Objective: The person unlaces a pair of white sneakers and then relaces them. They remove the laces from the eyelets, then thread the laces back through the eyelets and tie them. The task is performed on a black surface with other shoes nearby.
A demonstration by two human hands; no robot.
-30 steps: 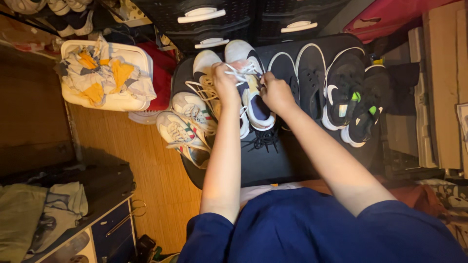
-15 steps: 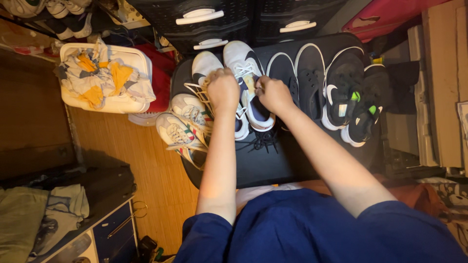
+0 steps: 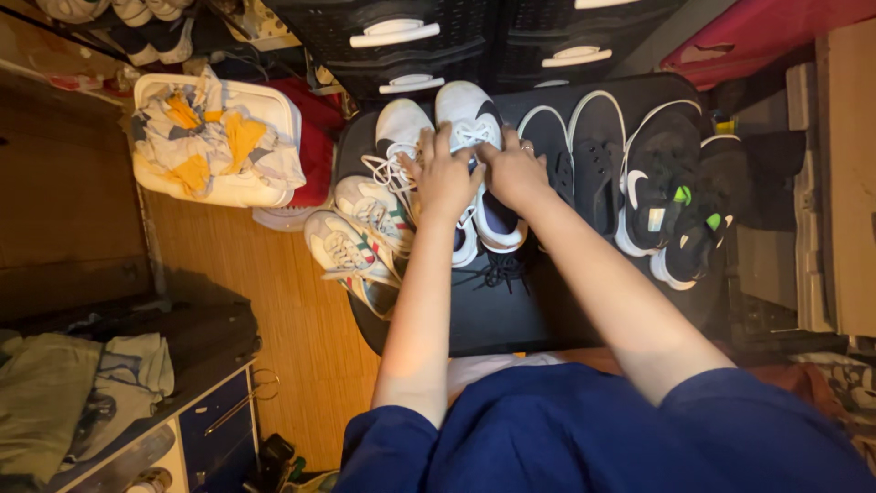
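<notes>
Both hands slid up w/ the white lace-up sneaker [image 3: 474,128] since 0.5 s ago. Left hand [image 3: 444,180] & right hand [image 3: 516,171] grip it, fingers curled, on the black mat [image 3: 511,310].

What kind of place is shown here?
Probably a cramped room in a home, used for storage. Several pairs of sneakers lie on a black surface, dark plastic drawers stand behind them, and a white basket holds crumpled cloths.

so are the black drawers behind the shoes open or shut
Shut: both black drawers sit flush, their white handles in line, with no gap showing.
</notes>
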